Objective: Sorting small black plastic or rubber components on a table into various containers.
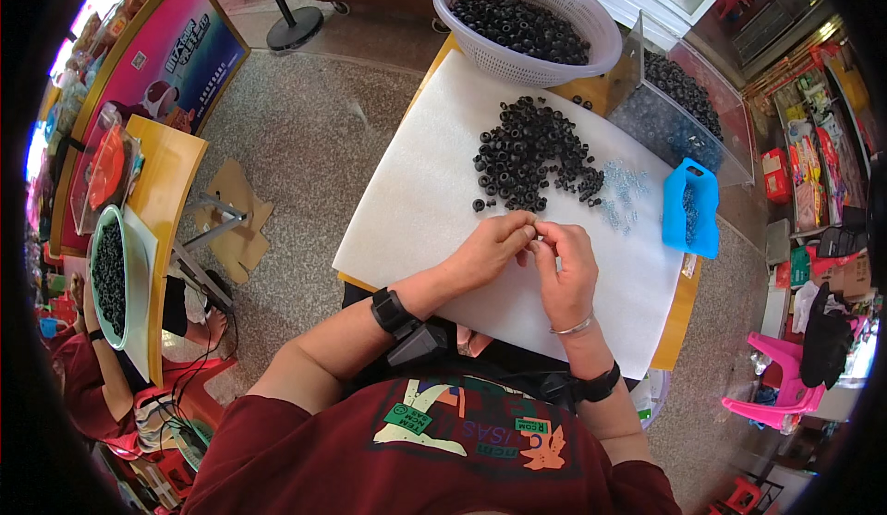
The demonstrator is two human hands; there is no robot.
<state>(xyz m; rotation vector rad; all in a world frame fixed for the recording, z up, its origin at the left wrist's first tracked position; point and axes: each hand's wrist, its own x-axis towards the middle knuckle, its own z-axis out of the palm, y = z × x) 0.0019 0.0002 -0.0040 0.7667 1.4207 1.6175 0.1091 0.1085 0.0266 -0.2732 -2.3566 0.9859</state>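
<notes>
My left hand [499, 243] and my right hand [566, 270] meet fingertip to fingertip over the near middle of a white foam sheet [411, 210]. Both are closed in a pinch; whatever lies between the fingers is too small and hidden to make out. Just beyond them spreads a pile of small black round parts with holes [527, 145], in larger and smaller sizes. To its right lie scattered small clear bluish pieces [624, 187]. A bright blue plastic holder [679, 229] with more of these pieces inside stands at the sheet's right edge.
A pale lavender basket [605, 39] full of black parts stands at the far edge, beside a clear plastic box [637, 104] of similar parts. On the left, another person's arm [113, 376] is near a pale green basin [137, 284] of black parts. A pink stool [781, 367] stands right.
</notes>
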